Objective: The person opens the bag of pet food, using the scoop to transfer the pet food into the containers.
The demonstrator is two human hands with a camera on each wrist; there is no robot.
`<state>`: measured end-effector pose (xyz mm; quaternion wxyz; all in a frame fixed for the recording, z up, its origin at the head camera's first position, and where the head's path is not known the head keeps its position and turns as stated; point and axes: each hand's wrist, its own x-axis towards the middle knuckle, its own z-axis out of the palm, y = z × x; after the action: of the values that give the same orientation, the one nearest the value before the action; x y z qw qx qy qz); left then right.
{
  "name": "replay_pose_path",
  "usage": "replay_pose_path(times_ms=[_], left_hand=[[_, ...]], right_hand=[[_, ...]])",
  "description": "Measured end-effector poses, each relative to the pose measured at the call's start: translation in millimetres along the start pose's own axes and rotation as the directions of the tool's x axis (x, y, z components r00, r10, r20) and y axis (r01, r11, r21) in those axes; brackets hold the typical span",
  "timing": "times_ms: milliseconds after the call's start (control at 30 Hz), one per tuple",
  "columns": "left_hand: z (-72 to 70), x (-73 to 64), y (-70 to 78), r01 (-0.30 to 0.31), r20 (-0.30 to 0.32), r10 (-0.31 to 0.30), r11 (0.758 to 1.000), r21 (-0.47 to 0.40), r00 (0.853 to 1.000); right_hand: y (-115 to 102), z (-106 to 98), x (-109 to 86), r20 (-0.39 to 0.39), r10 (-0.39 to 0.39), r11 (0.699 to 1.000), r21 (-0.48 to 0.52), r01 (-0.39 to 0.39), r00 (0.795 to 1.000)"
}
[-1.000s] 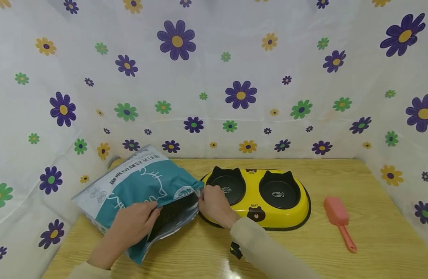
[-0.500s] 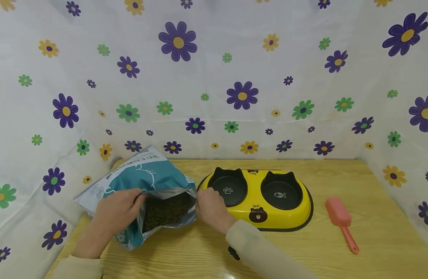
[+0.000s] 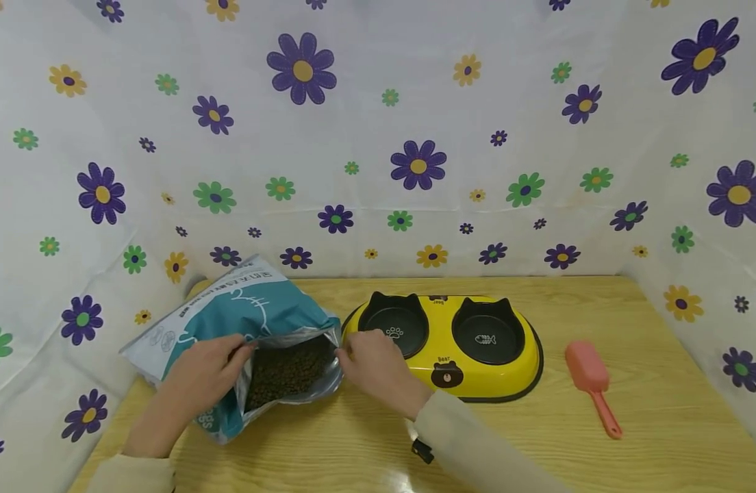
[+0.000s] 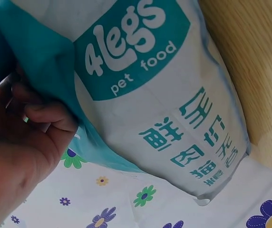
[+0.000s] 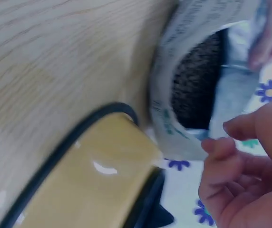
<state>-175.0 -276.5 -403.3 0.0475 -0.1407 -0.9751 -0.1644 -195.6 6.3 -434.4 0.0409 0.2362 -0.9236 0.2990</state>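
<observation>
We find the left hand (image 3: 199,373) pinching the pet-food bag (image 3: 257,311) at its mouth, left of the yellow feeder (image 3: 441,335). Whether the right hand (image 3: 381,370), opposite, grips it, we cannot tell. We judge the step as spreading the mouth; the next move calls for steadying it.
</observation>
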Motion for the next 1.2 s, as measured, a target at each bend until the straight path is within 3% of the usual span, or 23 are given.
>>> replay_pose_path(times_ms=[233,367,467,733,900,1067,1200], left_hand=[[0.6,-2.6,2.6,0.016,0.001,-0.016,1.000,-0.022,1.000],[2.1,-4.1,0.9,0.008,0.008,-0.008,0.999,-0.034,1.000],[4.2,-4.3,0.1,0.006,0.018,-0.005,0.999,-0.042,1.000],[4.3,-2.7,-1.7,0.007,0.013,-0.007,0.999,-0.054,1.000],[3.7,-1.6,0.5,0.008,0.011,-0.007,1.000,-0.028,1.000],[2.3,-1.4,3.5,-0.021,-0.002,0.021,0.999,0.044,1.000],[2.2,-2.3,2.5,-0.026,-0.013,0.027,0.997,0.077,1.000]], right_hand=[[8,-36,-28.5,0.010,-0.034,0.998,-0.058,0.034,0.999],[26,-50,-45.5,-0.028,0.017,0.997,-0.077,-0.019,0.999],[43,-63,-60.8,-0.064,0.094,0.988,-0.117,-0.101,0.994],[96,-103,-109.4,-0.132,0.290,0.935,-0.175,-0.310,0.948],[131,-129,-139.0,-0.120,0.400,0.892,-0.179,-0.416,0.909],[161,-147,-168.9,-0.143,0.448,0.856,-0.214,-0.470,0.882],[181,-153,-188.1,-0.122,0.473,0.837,-0.247,-0.488,0.873]])
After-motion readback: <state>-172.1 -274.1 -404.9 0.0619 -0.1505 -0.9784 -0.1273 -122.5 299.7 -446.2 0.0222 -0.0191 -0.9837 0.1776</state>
